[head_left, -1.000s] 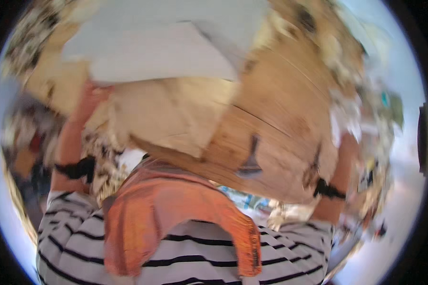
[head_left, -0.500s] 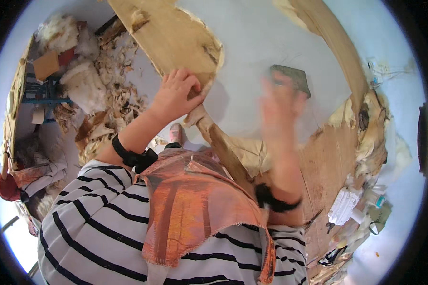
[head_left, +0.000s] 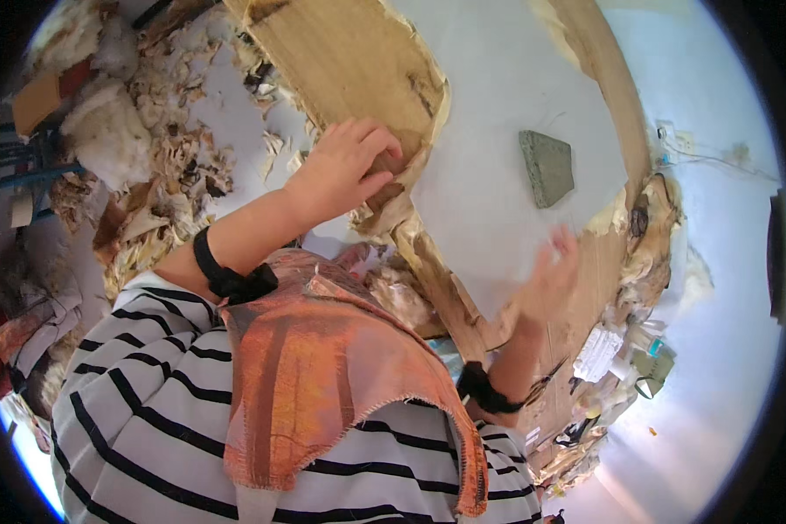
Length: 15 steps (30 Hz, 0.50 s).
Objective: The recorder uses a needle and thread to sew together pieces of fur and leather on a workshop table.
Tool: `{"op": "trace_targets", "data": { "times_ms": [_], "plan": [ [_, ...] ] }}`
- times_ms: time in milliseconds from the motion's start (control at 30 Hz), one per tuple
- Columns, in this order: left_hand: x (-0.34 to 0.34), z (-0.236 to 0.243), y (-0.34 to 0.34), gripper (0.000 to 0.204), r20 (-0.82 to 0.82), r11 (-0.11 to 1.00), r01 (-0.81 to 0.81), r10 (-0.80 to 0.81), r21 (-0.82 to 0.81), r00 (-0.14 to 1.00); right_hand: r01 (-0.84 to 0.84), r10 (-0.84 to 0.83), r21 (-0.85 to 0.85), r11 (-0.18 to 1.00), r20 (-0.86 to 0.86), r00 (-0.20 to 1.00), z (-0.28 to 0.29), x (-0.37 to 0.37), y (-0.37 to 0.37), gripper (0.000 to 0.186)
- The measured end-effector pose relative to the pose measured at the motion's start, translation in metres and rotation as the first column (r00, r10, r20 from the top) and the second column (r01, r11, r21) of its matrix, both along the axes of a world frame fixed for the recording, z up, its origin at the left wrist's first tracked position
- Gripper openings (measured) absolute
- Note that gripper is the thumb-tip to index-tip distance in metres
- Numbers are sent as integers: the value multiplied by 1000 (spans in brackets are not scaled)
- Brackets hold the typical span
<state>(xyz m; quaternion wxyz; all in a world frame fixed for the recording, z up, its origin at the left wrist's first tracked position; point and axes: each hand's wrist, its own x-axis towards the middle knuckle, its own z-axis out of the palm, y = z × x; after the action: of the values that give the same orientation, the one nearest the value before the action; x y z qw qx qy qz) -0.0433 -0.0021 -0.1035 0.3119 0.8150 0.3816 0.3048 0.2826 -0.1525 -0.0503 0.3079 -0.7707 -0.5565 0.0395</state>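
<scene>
My left hand (head_left: 345, 170) lies over the rounded corner of a long tan board (head_left: 349, 65) with ragged, pale edges. Its fingers are bent and its thumb stands apart from them; I see nothing between them, though the undersides are hidden. My right hand (head_left: 546, 275) is smeared by motion above the pale grey surface (head_left: 485, 105), beside the wooden board (head_left: 589, 288) at the right. A short way beyond it lies a grey-green, wedge-shaped block (head_left: 548, 168), apart from both hands. An orange patterned apron (head_left: 323, 367) covers my front.
Cream and brown scraps (head_left: 170, 140) are heaped at the left, near fluffy white fleece (head_left: 109, 135). A curved tan strip (head_left: 616, 83) borders the surface at right. Farther right are a white packet (head_left: 597, 354), a green pouch (head_left: 655, 367) and a thin cable (head_left: 720, 157) by the wall.
My right hand has drawn back toward me from the grey-green block, which now shows whole and at a different angle. My left hand remains at the tan board's corner. The view has shifted.
</scene>
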Motion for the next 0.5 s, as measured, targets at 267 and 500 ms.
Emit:
{"op": "trace_targets", "data": {
  "times_ms": [267, 500],
  "plan": [
    [7, 11, -38, 27, 31, 981, 144, -149, 127, 988, 350, -362, -465, 813, 65, 930, -51, 94, -195, 37],
    [22, 8, -88, 48, -176, 945, 245, -209, 218, 962, 159, -111, -42, 986, -885, 452, -37, 100, -139, 26]
  ]
}}
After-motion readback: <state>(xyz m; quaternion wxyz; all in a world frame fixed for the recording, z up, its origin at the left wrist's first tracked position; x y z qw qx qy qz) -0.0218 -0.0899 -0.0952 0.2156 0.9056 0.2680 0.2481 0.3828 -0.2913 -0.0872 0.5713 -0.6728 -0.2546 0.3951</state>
